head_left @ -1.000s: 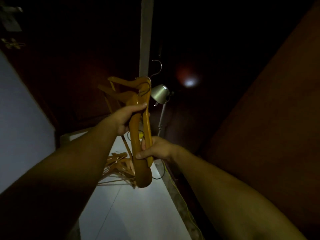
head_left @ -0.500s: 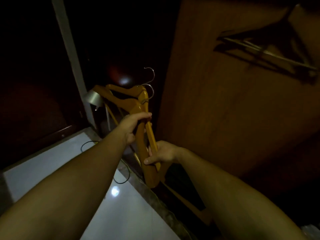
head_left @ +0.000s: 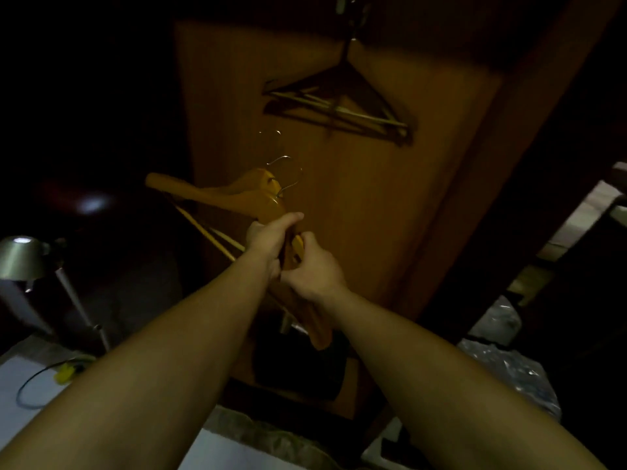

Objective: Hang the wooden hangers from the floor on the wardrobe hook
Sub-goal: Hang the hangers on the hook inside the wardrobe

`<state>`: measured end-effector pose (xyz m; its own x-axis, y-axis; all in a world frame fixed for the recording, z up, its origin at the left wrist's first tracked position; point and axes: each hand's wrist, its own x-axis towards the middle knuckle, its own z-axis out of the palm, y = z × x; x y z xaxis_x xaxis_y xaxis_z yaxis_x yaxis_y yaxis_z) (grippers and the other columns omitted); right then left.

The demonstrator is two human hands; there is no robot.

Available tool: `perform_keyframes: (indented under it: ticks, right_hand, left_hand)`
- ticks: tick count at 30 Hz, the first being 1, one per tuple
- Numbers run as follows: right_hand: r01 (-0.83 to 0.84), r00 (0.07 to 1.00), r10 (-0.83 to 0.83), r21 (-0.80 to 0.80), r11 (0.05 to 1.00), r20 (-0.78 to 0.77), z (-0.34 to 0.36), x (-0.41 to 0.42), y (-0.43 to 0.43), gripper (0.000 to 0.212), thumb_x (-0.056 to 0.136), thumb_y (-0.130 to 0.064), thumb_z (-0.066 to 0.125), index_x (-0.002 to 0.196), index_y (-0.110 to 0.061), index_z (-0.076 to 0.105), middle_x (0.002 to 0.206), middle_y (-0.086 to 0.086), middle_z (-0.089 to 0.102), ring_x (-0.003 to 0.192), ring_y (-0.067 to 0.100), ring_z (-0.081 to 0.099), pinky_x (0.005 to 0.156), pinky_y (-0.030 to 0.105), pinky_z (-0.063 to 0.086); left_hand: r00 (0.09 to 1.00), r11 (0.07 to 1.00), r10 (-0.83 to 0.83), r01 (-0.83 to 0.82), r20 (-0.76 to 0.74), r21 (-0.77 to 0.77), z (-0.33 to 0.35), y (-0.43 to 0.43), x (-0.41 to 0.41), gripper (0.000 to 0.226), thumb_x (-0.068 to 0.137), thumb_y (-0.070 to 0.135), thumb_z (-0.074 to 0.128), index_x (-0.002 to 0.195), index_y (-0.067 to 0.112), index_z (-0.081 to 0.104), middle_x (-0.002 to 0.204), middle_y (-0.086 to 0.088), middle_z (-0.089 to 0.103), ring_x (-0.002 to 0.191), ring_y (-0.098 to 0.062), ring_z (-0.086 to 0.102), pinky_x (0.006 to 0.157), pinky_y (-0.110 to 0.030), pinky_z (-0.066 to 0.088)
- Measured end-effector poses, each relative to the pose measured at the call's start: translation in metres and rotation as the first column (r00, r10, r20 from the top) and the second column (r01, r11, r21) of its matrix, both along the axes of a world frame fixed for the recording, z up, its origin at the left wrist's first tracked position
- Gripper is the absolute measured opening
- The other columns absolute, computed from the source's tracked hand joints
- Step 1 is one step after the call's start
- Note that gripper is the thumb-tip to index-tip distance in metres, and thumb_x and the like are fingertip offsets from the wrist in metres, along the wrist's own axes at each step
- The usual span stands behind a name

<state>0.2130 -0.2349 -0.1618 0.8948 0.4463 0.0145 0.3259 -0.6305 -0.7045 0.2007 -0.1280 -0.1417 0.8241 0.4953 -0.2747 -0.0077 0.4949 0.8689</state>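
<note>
Mid-frame, in front of wardrobe door (head_left: 424, 205): bundle of wooden hangers (head_left: 237, 196) was held up in both hands, off the floor. Looked like 2+ hangers stacked; exact count not readable (dim, some blur). Wire hooks (head_left: 287, 171) of bundle pointed up and right, close to door face, well below wardrobe hook (head_left: 351, 8). One end of bundle stuck out to upper left; other end ran down below the wrists. Thin crossbars (head_left: 210, 234) showed just left of the hands.

Left hand (head_left: 268, 240): fingers were wrapped round the bundle just under the wire hooks, gripping it. Right hand (head_left: 317, 271): fingers were curled round the lower arm of the bundle, right beside the L hand; touching or not, couldn't tell.

Higher on door: dark hanger set (head_left: 339, 106) hung from wardrobe hook, close to the door face w/ shadow behind.

Left side: desk lamp (head_left: 20, 256) w/ metal shade, tilted stem. Pale floor (head_left: 20, 374) at lower left carried a black cable (head_left: 30, 388) loop and a small yellow item (head_left: 68, 373). Lower right: crumpled clear plastic (head_left: 509, 371).
</note>
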Motion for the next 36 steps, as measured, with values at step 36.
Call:
perform_keyframes:
  ticks: [36]
  right_hand:
    - [0.204, 0.965, -0.177, -0.135, 0.97, 0.193, 0.19, 0.106, -0.082, 0.018, 0.088, -0.009, 0.061, 0.09, -0.025, 0.052, 0.082, 0.002, 0.052, 0.074, 0.02, 0.052, 0.071, 0.036, 0.045]
  left_hand:
    - [0.995, -0.129, -0.076, 0.062, -0.072, 0.99, 0.172, 0.054, 0.109, 0.029, 0.085, 0.028, 0.071, 0.105, 0.027, 0.051, 0.088, 0.008, 0.053, 0.091, -0.019, 0.055, 0.099, -0.049, 0.044]
